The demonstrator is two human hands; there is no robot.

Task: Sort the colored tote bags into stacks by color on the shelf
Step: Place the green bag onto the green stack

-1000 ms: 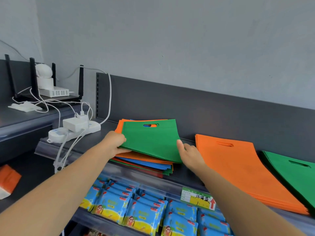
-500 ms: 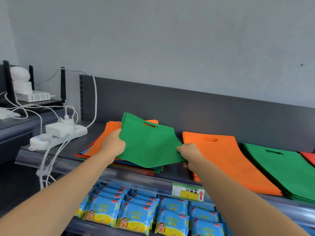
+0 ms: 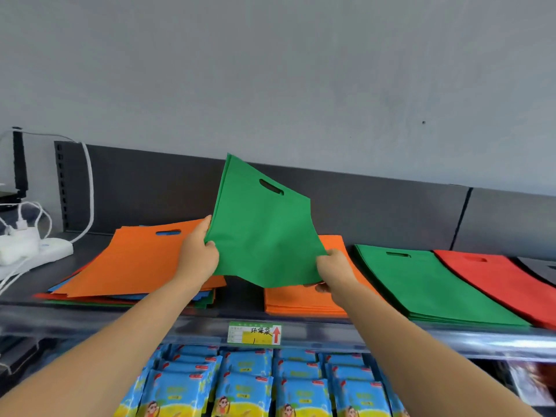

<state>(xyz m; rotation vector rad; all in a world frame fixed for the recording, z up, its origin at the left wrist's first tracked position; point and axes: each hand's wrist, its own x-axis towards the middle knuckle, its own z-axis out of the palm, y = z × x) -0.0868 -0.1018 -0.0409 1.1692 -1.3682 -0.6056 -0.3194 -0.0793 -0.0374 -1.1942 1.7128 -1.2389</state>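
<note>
Hanging in the air above the shelf [image 3: 90, 319], a green tote bag [image 3: 264, 236] is held up by both hands; the left hand [image 3: 198, 257] grips its left edge with the fingers curled round the cloth; the right hand [image 3: 334, 269] pinches its lower right corner. The bag is tilted, with its cut-out handle uppermost and its lower edge clear of the piles beneath.

To the left lies a mixed stack [image 3: 135, 260], with an orange bag on top and blue, red and green edges showing under it; just to its right, partly hidden by the held bag and the right hand, sits an orange stack [image 3: 301, 303]; beside that lies a green stack [image 3: 436, 284], then a red stack [image 3: 505, 281]; at the far right edge a dark bag [image 3: 541, 267] barely shows.

A price label [image 3: 254, 333] with a red arrow sits on the shelf's front rail; blue packets [image 3: 240, 383] fill the level below; a white power strip [image 3: 51, 248] with plugged-in cables rests at the shelf's left end.
</note>
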